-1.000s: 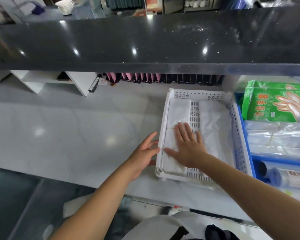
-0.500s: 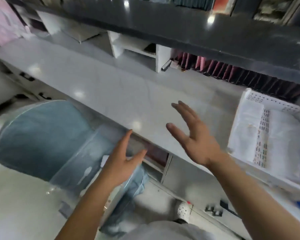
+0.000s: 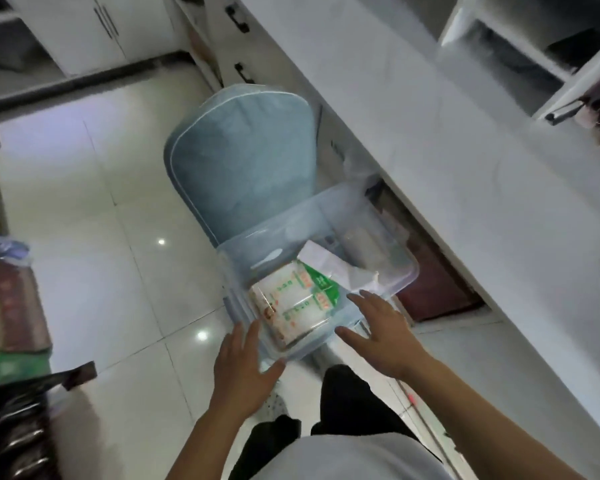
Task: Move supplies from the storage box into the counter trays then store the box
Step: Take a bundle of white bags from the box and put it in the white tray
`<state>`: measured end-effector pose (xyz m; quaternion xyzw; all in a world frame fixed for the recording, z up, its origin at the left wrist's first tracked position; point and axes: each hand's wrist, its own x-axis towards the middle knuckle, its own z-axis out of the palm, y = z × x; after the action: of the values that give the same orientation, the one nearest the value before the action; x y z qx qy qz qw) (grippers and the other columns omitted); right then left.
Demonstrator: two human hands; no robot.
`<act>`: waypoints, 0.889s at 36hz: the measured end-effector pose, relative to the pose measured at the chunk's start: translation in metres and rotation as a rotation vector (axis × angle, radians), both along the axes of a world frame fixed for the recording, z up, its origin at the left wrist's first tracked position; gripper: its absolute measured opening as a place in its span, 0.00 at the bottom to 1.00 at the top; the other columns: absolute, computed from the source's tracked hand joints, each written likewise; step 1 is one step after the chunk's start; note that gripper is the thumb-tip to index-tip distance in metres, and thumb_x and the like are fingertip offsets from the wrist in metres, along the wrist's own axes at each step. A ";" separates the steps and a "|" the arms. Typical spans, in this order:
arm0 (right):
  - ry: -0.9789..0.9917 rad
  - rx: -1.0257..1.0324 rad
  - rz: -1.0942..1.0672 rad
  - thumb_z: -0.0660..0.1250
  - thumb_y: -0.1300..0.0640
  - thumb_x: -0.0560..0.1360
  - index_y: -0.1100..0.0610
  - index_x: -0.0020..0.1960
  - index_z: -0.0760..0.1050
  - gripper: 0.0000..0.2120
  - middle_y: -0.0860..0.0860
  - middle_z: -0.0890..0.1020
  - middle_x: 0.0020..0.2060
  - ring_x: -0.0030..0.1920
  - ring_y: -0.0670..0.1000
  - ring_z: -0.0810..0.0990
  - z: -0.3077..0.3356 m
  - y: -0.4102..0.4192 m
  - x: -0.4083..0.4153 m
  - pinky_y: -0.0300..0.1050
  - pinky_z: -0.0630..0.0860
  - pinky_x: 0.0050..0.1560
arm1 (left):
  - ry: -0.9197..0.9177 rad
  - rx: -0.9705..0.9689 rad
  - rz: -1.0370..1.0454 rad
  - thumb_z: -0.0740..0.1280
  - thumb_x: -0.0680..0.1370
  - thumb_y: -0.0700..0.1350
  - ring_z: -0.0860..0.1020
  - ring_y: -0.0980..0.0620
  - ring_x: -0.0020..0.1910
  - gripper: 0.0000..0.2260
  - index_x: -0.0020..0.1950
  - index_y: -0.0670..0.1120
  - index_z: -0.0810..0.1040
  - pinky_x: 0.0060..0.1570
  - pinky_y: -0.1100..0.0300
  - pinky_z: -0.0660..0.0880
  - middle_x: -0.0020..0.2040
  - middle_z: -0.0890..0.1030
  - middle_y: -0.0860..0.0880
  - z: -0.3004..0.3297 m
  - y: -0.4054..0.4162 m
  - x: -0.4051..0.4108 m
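A clear plastic storage box (image 3: 253, 247) stands on a blue padded chair (image 3: 239, 161) beside the counter. Inside it lie a white and green packet of supplies (image 3: 293, 304), folded white paper (image 3: 321, 259) and clear packets at the far end. My left hand (image 3: 245, 368) hovers open at the box's near corner, fingers spread. Over the near right rim, my right hand (image 3: 378, 327) is also open with spread fingers. Neither hand holds anything.
The white counter (image 3: 447, 140) runs diagonally on the right, with an open compartment below it (image 3: 433, 289). White shelf units (image 3: 534, 53) stand on the counter. Glossy floor tiles (image 3: 94, 237) lie to the left. Bags and cartons (image 3: 11, 306) are piled at the left edge.
My view has swung from the counter trays down and left to the chair. Both hands left the white tray and now hover over the storage box.
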<state>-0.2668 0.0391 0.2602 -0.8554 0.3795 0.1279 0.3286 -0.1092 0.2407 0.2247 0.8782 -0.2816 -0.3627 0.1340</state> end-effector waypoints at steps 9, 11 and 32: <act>0.147 0.074 0.018 0.66 0.37 0.73 0.51 0.75 0.62 0.36 0.52 0.67 0.74 0.73 0.55 0.66 -0.076 -0.100 0.079 0.55 0.64 0.71 | 0.083 0.141 0.136 0.61 0.74 0.66 0.49 0.45 0.79 0.40 0.80 0.56 0.48 0.76 0.48 0.53 0.81 0.48 0.46 -0.033 -0.023 0.018; 0.196 0.169 -0.042 0.69 0.40 0.73 0.53 0.75 0.63 0.36 0.54 0.68 0.73 0.71 0.56 0.68 -0.107 -0.119 0.096 0.51 0.65 0.69 | 0.081 0.204 0.076 0.55 0.71 0.68 0.47 0.44 0.80 0.41 0.80 0.57 0.44 0.76 0.49 0.50 0.81 0.45 0.46 -0.043 -0.033 0.019; 0.647 0.019 -0.128 0.76 0.53 0.71 0.58 0.78 0.50 0.46 0.59 0.57 0.77 0.74 0.64 0.59 -0.366 -0.209 0.186 0.61 0.60 0.71 | 0.299 0.321 0.076 0.61 0.80 0.56 0.49 0.47 0.80 0.33 0.80 0.56 0.47 0.76 0.50 0.50 0.82 0.48 0.49 -0.165 -0.138 0.008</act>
<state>-0.0812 -0.1698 -0.1060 -0.7418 0.5158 0.3757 0.2064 -0.1016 0.1025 0.0593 0.8347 -0.1637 -0.5238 0.0462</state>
